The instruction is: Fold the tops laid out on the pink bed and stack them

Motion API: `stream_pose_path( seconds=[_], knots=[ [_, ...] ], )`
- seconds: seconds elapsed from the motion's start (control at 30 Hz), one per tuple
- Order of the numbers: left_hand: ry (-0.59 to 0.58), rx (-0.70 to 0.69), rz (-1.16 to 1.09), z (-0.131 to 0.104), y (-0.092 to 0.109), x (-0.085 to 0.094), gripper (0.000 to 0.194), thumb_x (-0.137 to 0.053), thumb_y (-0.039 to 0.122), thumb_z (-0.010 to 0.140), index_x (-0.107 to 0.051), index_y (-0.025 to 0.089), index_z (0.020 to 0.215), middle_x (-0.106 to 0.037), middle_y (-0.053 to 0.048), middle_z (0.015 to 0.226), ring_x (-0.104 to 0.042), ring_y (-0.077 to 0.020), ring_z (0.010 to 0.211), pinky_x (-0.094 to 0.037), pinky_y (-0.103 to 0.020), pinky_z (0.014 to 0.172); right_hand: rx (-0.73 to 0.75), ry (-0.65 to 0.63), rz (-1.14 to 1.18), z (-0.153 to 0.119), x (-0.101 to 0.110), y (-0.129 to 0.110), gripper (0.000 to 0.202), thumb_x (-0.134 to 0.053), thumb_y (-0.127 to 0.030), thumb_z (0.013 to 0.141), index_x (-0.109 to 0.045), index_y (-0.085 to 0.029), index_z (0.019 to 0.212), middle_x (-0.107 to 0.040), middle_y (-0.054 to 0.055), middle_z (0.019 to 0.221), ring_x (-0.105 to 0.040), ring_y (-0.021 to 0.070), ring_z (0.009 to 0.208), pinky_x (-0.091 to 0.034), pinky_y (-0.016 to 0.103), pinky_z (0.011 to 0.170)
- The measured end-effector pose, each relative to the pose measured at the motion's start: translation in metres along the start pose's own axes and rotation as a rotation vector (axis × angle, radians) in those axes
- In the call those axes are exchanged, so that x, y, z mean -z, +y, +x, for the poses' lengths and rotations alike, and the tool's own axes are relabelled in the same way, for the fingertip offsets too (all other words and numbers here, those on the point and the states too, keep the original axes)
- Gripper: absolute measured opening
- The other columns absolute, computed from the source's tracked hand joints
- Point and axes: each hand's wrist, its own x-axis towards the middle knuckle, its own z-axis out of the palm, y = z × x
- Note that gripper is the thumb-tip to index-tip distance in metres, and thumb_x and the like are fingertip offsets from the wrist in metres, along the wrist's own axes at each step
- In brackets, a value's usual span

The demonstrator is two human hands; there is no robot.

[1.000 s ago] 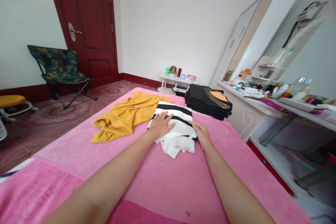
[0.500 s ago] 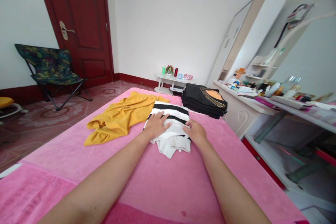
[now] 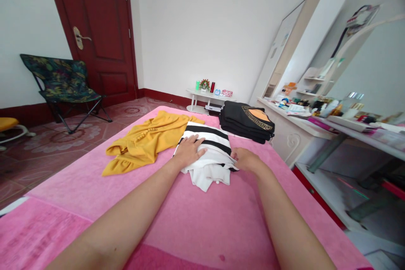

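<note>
A black-and-white striped shirt lies partly folded on the pink bed cover, its white collar-like end hanging loose toward me. Flat on its left half rests my left hand, fingers spread. At the shirt's right edge, my right hand has its fingers closed on the cloth and draws a corner outward; its fingertips are partly hidden. A yellow garment with a row of buttons is spread out to the left. Behind and to the right sits a stack of folded black clothes, the top one bearing a gold-patterned trim.
A camouflage-like folding chair stands by the dark red door. Against the far wall is a low white shelf with small items. A dressing table crowded with bottles runs along the right side of the bed.
My right hand has shifted to the right, pulling the shirt's right edge out with it. My left hand stays in place on the shirt.
</note>
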Motion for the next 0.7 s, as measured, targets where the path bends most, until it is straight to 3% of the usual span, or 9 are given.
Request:
stream_pose_path(
  seconds=[0.13,0.23,0.37,0.43,0.5,0.6,0.7],
  knots=[
    [-0.006,-0.010,-0.032,0.000,-0.002,0.000,0.060,-0.032,0.058,0.091,-0.038,0.026,0.141,-0.034,-0.010,0.148,-0.032,-0.0286,0.135,-0.023,-0.047,0.109,0.051,-0.102,-0.071,-0.014,0.017,-0.004,0.025,-0.063,-0.005,0.052,-0.064,-0.022,0.071,-0.067,-0.002,0.074,-0.062,0.0165,0.072,-0.032,0.023,0.054],
    [-0.035,-0.016,-0.064,0.000,-0.003,0.002,0.063,-0.036,0.060,0.089,-0.038,0.025,0.141,-0.033,-0.011,0.149,-0.028,-0.0299,0.136,-0.020,-0.048,0.110,0.041,-0.075,-0.111,-0.023,0.027,-0.012,0.022,-0.064,-0.007,0.054,-0.065,-0.023,0.069,-0.067,-0.002,0.075,-0.061,0.0165,0.073,-0.032,0.023,0.054],
    [-0.138,-0.057,-0.141,0.000,-0.006,0.009,0.067,-0.048,0.058,0.085,-0.036,0.025,0.142,-0.027,-0.011,0.151,-0.024,-0.0308,0.138,-0.017,-0.047,0.112,0.129,0.019,-0.058,-0.032,0.028,-0.027,0.029,-0.072,-0.021,0.057,-0.065,-0.026,0.085,-0.067,-0.003,0.088,-0.061,0.0165,0.081,-0.034,0.024,0.059],
    [-0.218,-0.092,-0.194,0.000,-0.009,0.017,0.071,-0.055,0.055,0.081,-0.036,0.023,0.142,-0.024,-0.012,0.152,-0.023,-0.0316,0.139,-0.019,-0.045,0.111,0.230,0.022,-0.068,-0.035,0.022,-0.036,0.044,-0.077,-0.030,0.054,-0.063,-0.026,0.095,-0.065,-0.001,0.097,-0.061,0.0180,0.085,-0.035,0.024,0.061],
    [-0.307,-0.128,-0.245,0.001,-0.010,0.027,0.075,-0.063,0.049,0.077,-0.038,0.022,0.141,-0.024,-0.013,0.152,-0.025,-0.0330,0.137,-0.024,-0.042,0.110,0.283,0.034,-0.135,-0.037,0.013,-0.045,0.057,-0.079,-0.028,0.051,-0.060,-0.025,0.105,-0.062,0.002,0.106,-0.060,0.0202,0.089,-0.034,0.025,0.062],
    [-0.381,-0.202,-0.299,0.003,-0.004,0.045,0.075,-0.074,0.040,0.067,-0.047,0.023,0.135,-0.036,-0.012,0.146,-0.040,-0.0322,0.129,-0.033,-0.037,0.104,0.275,0.135,-0.214,-0.035,0.002,-0.054,0.042,-0.065,-0.013,0.063,-0.061,-0.025,0.103,-0.063,0.005,0.104,-0.061,0.0201,0.087,-0.031,0.025,0.059],
    [-0.342,-0.341,-0.348,0.001,0.015,0.058,0.057,-0.072,0.040,0.069,-0.060,0.024,0.121,-0.058,-0.006,0.126,-0.057,-0.0260,0.110,-0.042,-0.030,0.093,0.215,0.294,-0.112,-0.029,0.000,-0.054,0.028,-0.052,-0.010,0.070,-0.064,-0.027,0.088,-0.066,0.002,0.090,-0.061,0.0190,0.081,-0.029,0.026,0.057]
  ],
)
